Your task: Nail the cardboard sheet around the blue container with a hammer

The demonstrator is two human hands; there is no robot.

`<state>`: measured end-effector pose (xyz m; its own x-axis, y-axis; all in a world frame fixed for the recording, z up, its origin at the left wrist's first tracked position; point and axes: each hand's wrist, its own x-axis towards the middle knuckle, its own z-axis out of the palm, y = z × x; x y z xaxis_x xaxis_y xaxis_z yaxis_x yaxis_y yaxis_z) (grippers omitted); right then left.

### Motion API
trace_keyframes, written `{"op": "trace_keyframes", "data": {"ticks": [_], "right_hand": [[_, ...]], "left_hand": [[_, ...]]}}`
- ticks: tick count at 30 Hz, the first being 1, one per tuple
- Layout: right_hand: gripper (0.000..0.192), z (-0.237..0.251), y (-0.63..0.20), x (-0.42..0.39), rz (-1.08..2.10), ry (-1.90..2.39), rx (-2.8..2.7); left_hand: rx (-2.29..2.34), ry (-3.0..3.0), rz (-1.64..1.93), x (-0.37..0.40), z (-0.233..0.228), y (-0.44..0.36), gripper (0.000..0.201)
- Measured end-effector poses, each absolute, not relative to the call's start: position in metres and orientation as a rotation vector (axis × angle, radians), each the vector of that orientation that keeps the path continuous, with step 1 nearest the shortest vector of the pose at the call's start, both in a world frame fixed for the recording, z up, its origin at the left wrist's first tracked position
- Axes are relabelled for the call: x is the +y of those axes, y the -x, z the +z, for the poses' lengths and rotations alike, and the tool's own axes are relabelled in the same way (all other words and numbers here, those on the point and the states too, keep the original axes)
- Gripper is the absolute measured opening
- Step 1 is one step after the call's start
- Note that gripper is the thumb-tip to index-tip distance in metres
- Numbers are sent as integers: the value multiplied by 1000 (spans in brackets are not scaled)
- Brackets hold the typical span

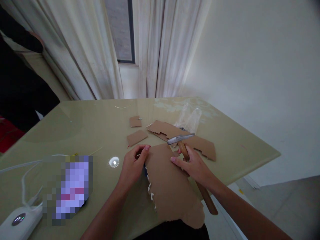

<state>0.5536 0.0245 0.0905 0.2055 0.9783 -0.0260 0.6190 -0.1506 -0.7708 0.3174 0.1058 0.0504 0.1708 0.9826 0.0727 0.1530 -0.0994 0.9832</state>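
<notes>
Left hand (pixel 132 165), fingers (pixel 145 148) curled over and pinching the far left corner of a large cardboard sheet (pixel 172 186). Right hand (pixel 195 166) closed around the wooden handle of a hammer (pixel 186 153), one finger stretched flat onto the sheet near its far edge. Metal hammer head (pixel 179 139) just beyond the sheet's far edge, pointing left and right across the table; handle running back under the palm and out past the wrist toward the near right, its end beyond the table edge. Cardboard sheet lying flat between both hands, near edge hanging over the near table edge, left edge ragged with small white bits (pixel 150 186) along it.

Farther out, beyond the hammer head: a long notched cardboard strip (pixel 200 143) lying flat, partly under the hammer. Left of it, two smaller cardboard pieces, one (pixel 136 137) near the left hand's fingertips, one (pixel 135 121) farther back. Crumpled clear plastic bag (pixel 191 118) past the strip, toward the far right of the table (pixel 87 130). Pale glossy table top, with a small bright reflection (pixel 114 162) just left of the left hand.

Near left: a blurred-out patch (pixel 67 186), a white device (pixel 20 221) at the near corner with white cables (pixel 27 163) trailing from it. Far left: another person's dark sleeve (pixel 20 40). White curtains (pixel 155 50) and a window beyond the table.
</notes>
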Motion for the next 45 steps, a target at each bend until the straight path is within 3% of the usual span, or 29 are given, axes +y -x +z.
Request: {"op": "trace_keyframes", "data": {"ticks": [9, 14, 21, 30, 34, 40, 45], "right_hand": [[42, 86, -552, 28, 901, 1829, -1369], [37, 93, -555, 33, 866, 1835, -1420], [25, 99, -561, 38, 756, 1829, -1539], [33, 97, -569, 39, 658, 1856, -1588], [42, 122, -571, 47, 505, 1843, -1856], [32, 171, -540, 69, 417, 1731, -2360], [30, 188, -518, 86, 343, 1595, -2436]], "left_hand": [[1206, -1362, 1002, 85, 47, -314, 72], [1020, -1037, 907, 77, 49, -321, 62], [1054, -1014, 945, 85, 45, -323, 51], [993, -939, 957, 82, 41, -327, 55], [999, -934, 944, 84, 43, -327, 54], [995, -985, 959, 87, 43, -324, 54], [986, -1015, 953, 88, 39, -321, 48]]}}
